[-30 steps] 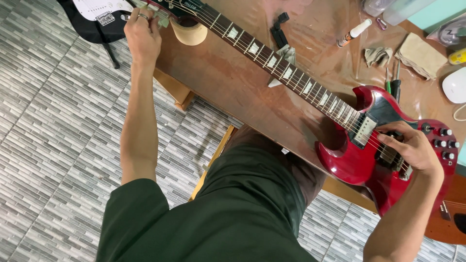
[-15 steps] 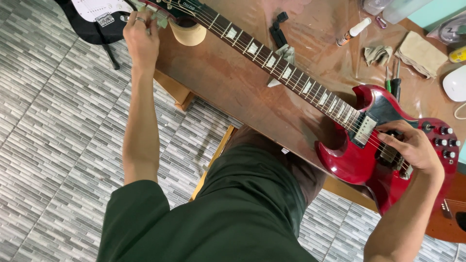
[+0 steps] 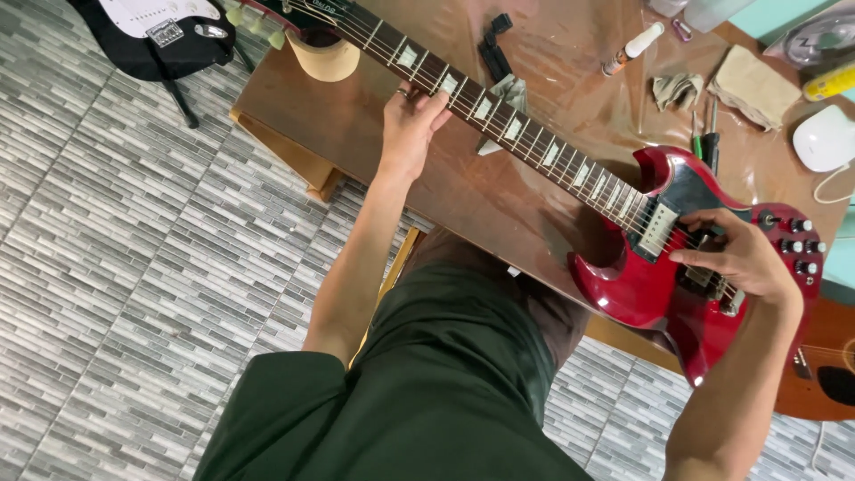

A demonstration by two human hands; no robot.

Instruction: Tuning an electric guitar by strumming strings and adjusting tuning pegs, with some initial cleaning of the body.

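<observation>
The red guitar (image 3: 663, 267) lies flat across the brown surface (image 3: 356, 134) before you. Your left hand (image 3: 408, 134) curls loosely against the neck (image 3: 499, 120), fingers pressing the frets; your right hand (image 3: 735, 258) rests half-open on the strings by the pickups. You appear to be testing notes; keep fretting firm.

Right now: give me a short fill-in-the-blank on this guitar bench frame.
1. The left hand touches the red guitar's ____.
2. The right hand rests over the strings on the guitar's ____.
3. The guitar lies on a brown ____.
4. On the floor stands a black and ____ guitar.

Missing: neck; body; table; white
</observation>
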